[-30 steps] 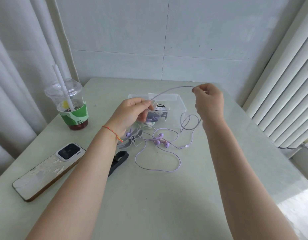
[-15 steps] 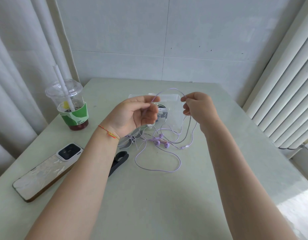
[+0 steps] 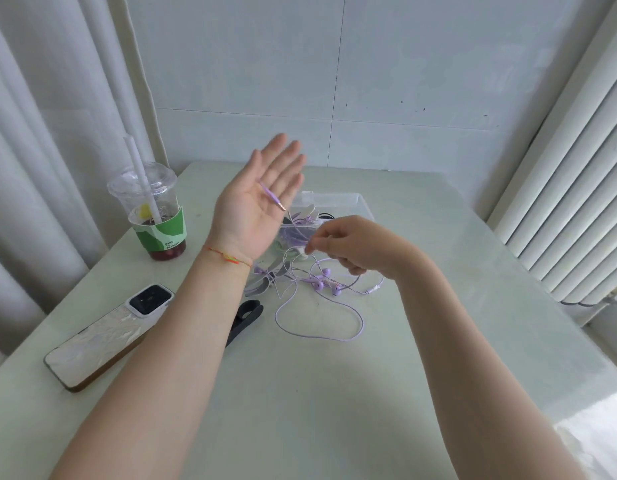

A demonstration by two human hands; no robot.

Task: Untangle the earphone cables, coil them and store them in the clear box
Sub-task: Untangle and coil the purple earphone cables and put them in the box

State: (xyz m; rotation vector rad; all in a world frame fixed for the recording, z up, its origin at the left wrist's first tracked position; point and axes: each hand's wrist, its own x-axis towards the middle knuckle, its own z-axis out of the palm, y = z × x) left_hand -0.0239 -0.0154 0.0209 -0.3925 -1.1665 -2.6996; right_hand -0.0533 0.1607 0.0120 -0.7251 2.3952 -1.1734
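We see lilac earphone cables (image 3: 319, 317) on the pale green table (image 3: 334, 393), a green-and-white sleeve on the cup (image 3: 151, 209) of dark red drink at far left, and a pearly white phone (image 3: 106, 337).

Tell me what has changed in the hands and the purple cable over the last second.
The left hand has opened flat, palm up, with the purple cable's plug end lying across its fingers. The right hand has dropped from the raised cable towards the table and now pinches cable by the clear box. The cable loop on the table, phone and drink cup have not moved.
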